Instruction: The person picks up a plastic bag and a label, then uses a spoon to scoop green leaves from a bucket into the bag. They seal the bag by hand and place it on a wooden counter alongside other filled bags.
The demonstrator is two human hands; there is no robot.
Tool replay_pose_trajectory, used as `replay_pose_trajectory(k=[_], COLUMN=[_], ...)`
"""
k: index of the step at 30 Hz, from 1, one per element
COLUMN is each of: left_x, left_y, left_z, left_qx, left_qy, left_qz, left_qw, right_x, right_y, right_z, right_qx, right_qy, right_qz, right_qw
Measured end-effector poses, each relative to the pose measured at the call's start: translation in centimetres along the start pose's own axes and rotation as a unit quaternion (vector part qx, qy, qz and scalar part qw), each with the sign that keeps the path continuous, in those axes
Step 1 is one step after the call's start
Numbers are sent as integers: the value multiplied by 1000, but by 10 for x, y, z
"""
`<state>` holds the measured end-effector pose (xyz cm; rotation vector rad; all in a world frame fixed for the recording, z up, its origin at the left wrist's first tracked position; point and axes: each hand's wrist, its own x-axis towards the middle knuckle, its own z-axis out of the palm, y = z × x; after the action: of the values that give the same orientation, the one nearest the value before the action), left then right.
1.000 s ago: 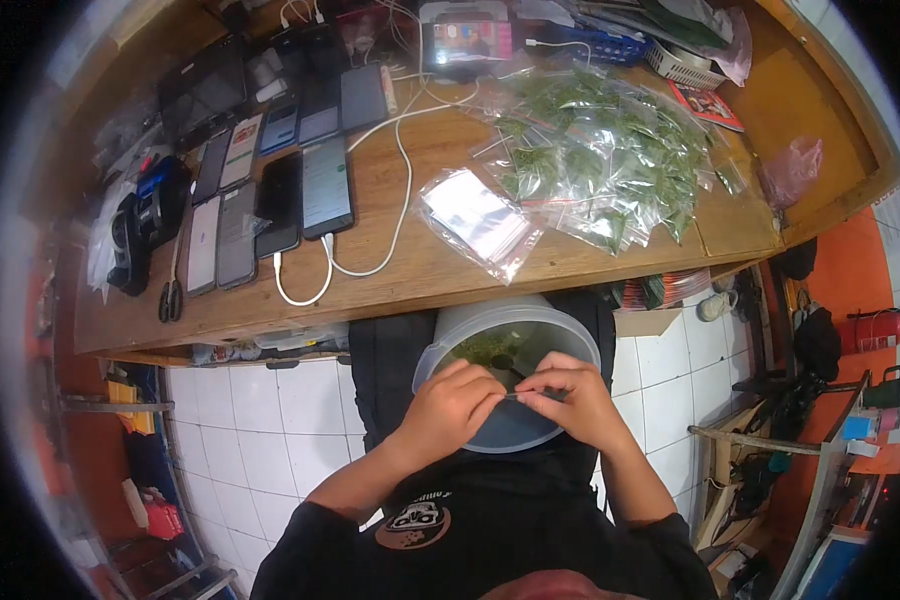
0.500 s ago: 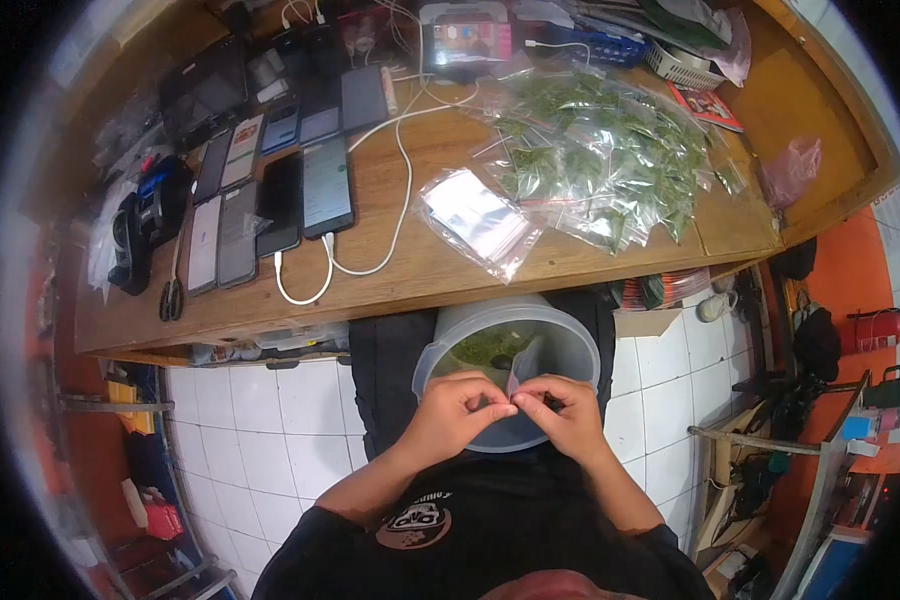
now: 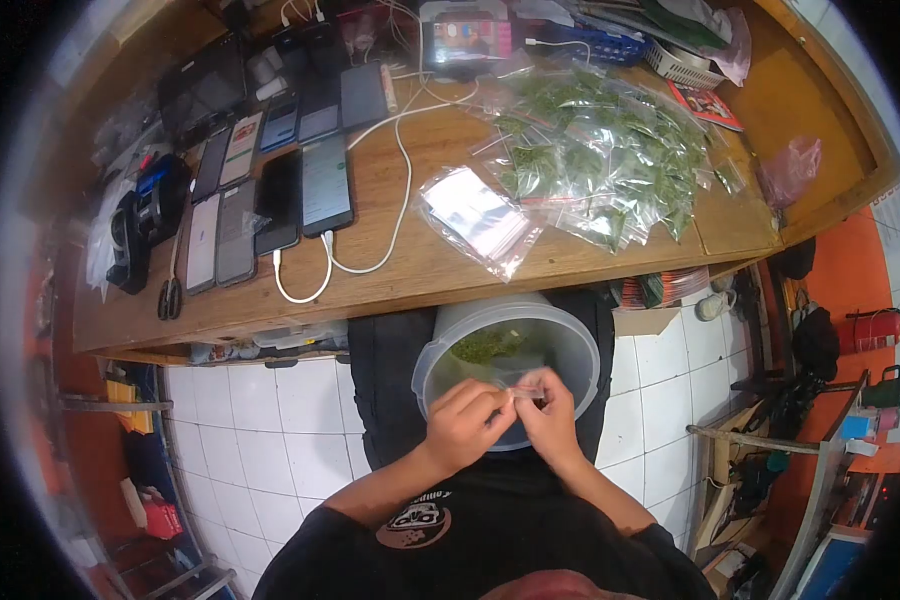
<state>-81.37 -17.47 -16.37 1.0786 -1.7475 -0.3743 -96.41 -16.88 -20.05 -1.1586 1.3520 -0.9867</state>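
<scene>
Both hands meet over a translucent plastic bucket [image 3: 590, 345] held at my lap. Green plant material [image 3: 485, 345] lies inside, low against the bucket's far side. Between the fingers is a small clear zip bag [image 3: 523, 388], its edge pinched by my left hand [image 3: 465, 425] and my right hand [image 3: 550, 415]. The fingers of each hand are closed and partly cover the bag, so what it contains is hidden. On the table above, many similar bags of green leaves [image 3: 610, 160] lie in a heap, beside a stack of flat zip bags [image 3: 478, 218] in a clear wrapper.
Several phones [image 3: 328, 185] lie on the wooden table [image 3: 410, 265] at left, some with white charging cables [image 3: 408, 180]. Scissors [image 3: 171, 290] rest near its front left edge. A white basket [image 3: 685, 68] stands at the back right. White floor tiles [image 3: 260, 430] show below.
The small bag has turned from upright to lying more sideways between the fingers. My right hand has shifted slightly left and up, and my left hand has moved slightly right.
</scene>
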Motion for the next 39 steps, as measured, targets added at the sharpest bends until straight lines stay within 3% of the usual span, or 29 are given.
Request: replay_pose_trajectory(k=[2, 3, 6, 7, 12, 14, 15, 18, 22, 29, 31, 32, 35, 36, 38, 39], left_x=[-5, -8, -12, -8, 4, 18, 18, 8, 7, 8, 8, 9, 12, 12, 11, 10], left_y=[2, 3, 5, 4, -8, -3, -6, -18, -20, -20, -21, -21, -19, -17, -14, -13], left_z=[2, 4, 10, 9, 1, -5, -9, -6, -10, -15, -17, -19, -29, -32, -36, -37], left_qx=[-4, 0, 9, 17, 46, -39, -56, -44, -72, -127, -130, -130, -106, -107, -134, -136], left_qy=[-24, -49, -77, -47, 8, -108, -192, -262, -269, -262, -225, -225, -180, -181, -160, -162], left_qz=[8, 30, 54, 40, -32, 15, 29, 64, 63, 5, 10, 9, -2, -2, -26, -28], left_qw=[1000, 998, 995, 998, 998, 993, 979, 962, 958, 957, 966, 965, 978, 978, 978, 977], right_x=[6, 5, 7, 8, 6, 11, 12, 13, 7, 9, 11, 14, 25, 29, 34, 36], right_y=[-8, -9, -12, -11, -10, -10, -19, -11, -9, -20, -27, -27, -13, -2, 16, 17], right_z=[3, 3, 10, 11, 2, -8, -11, -27, -33, -38, -35, -37, -50, -48, -40, -36], right_qx=[55, 81, 106, 86, 126, 105, 205, 195, 178, 183, 191, 191, 94, 94, -175, -209], right_qy=[72, 96, 179, 165, 112, 61, 29, -48, -89, -144, -144, -144, -86, -84, -49, -83], right_qz=[-75, -38, -64, -134, -137, -81, -20, 64, 103, 83, -14, -13, 98, 99, -21, 9], right_qw=[993, 991, 976, 973, 976, 989, 978, 977, 975, 969, 971, 971, 987, 987, 983, 974])
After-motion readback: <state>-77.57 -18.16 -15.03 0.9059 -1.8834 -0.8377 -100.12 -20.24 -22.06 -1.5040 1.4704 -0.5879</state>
